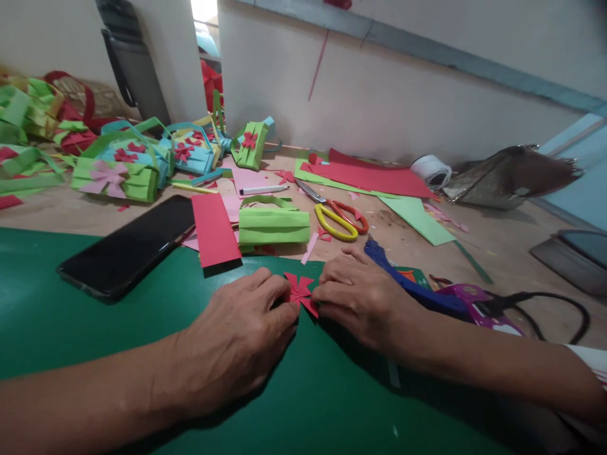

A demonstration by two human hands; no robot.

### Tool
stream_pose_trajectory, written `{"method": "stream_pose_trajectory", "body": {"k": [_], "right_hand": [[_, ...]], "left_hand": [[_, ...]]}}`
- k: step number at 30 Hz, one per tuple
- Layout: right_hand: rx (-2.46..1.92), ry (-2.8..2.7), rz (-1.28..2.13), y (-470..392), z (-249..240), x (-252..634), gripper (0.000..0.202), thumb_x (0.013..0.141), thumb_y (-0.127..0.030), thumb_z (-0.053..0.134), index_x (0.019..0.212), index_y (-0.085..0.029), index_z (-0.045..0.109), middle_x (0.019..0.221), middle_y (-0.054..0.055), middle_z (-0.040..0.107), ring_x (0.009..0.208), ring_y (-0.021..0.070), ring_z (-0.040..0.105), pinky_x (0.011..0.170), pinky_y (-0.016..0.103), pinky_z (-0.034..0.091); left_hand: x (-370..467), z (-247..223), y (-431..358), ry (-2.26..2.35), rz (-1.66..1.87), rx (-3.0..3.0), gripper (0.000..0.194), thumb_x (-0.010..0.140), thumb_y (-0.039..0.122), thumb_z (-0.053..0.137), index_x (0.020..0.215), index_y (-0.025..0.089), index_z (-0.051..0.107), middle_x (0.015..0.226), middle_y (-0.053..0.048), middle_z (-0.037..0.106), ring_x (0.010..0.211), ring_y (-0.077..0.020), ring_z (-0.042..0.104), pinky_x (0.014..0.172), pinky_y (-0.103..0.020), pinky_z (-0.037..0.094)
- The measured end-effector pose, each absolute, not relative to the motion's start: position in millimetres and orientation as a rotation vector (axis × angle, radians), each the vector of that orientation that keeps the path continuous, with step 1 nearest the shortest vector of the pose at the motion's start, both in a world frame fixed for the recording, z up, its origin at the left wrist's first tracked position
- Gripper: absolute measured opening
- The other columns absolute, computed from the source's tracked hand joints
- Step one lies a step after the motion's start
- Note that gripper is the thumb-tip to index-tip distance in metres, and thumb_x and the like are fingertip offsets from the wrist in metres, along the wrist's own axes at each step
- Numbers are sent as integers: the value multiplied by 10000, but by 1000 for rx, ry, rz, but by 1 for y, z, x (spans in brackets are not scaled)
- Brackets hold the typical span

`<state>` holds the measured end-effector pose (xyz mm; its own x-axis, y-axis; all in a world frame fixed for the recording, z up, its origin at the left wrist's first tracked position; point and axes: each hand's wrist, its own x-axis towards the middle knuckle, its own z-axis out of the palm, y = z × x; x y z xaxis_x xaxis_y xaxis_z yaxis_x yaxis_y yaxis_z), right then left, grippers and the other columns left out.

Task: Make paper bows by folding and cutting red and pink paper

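A small red paper flower (300, 289) is between my two hands, just over the green mat (118, 328). My left hand (251, 322) pinches its left petals between thumb and fingers. On the opposite side my right hand (355, 297) holds a right petal with closed fingertips. Some petals are hidden by the fingers. Just beyond the hands stands a light green paper bag (274, 227) with a handle. To its left a folded red paper piece (215, 230) lies partly over the mat's edge.
A black phone (133, 243) lies at left. Scissors (336, 221) and a blue glue gun (408, 281) with a cord are near my right hand. Behind are a marker (264, 189), red sheets (374, 174), a white roll (430, 170) and several decorated paper bags (116, 180).
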<state>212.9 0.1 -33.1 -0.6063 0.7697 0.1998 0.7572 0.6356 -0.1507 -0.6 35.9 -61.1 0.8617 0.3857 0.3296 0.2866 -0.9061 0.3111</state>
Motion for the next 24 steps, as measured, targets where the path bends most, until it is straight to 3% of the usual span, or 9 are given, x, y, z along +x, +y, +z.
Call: {"method": "stream_pose_trajectory", "body": {"k": [4,10,24], "right_hand": [[-1290,-2492,296,3,-33,210,118,845,-157,612,771,-156,704,770,54,598,754,186,530,746,347,379],[-1432,-2331,548,3,-29,204,112,783,-93,672,749,-195,703,780,11,545,802,178,503,728,319,367],[-1798,-2169,721,7,-25,188,190,770,-142,651,602,-188,575,772,-6,490,853,198,470,737,328,328]], "left_hand": [[-1,-61,35,508,561,2791,235,905,162,408,939,150,640,833,-83,558,764,-203,470,632,-327,419],[1,-60,36,502,533,2792,243,904,156,402,925,143,643,840,-86,562,748,-208,459,621,-341,410],[1,-61,36,513,517,2795,216,899,161,411,859,160,623,848,-75,558,759,-212,452,619,-346,389]]}}
